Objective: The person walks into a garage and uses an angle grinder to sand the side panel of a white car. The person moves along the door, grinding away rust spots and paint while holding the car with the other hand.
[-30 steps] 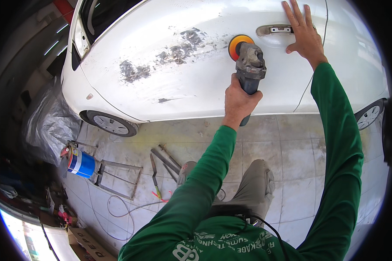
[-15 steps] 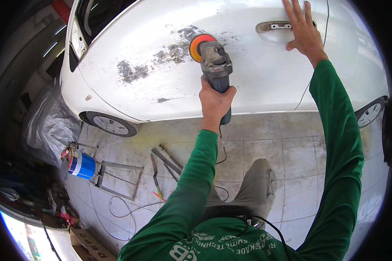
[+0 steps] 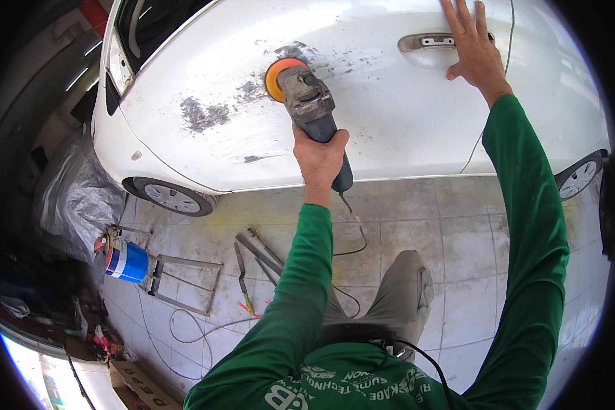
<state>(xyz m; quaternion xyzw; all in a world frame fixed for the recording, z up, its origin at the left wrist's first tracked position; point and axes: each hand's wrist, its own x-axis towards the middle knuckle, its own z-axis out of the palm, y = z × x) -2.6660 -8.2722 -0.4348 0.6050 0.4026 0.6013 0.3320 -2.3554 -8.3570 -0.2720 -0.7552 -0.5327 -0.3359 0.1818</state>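
My left hand (image 3: 320, 158) is wrapped round the dark grip of an angle grinder (image 3: 310, 99). Its round orange and red disc (image 3: 279, 78) lies against the white car door (image 3: 369, 130), over a patch of scraped paint with dark grey marks. More bare dark scuffs (image 3: 203, 115) show to the left of the disc. My right hand (image 3: 477, 58) rests flat on the door with fingers spread, just right of the door handle recess (image 3: 425, 43). The tool's cord (image 3: 362, 229) hangs from its rear end toward the floor.
On the tiled floor lie a metal frame (image 3: 184, 311), long metal bars (image 3: 260, 254) and loose cable. A blue can (image 3: 127, 263) stands at the left, near a silver plastic sheet (image 3: 75, 198). The front wheel (image 3: 171, 195) is close by.
The grinder and my left hand have moved left along the door, the disc now over scuffs further left. My right hand stays spread on the door.
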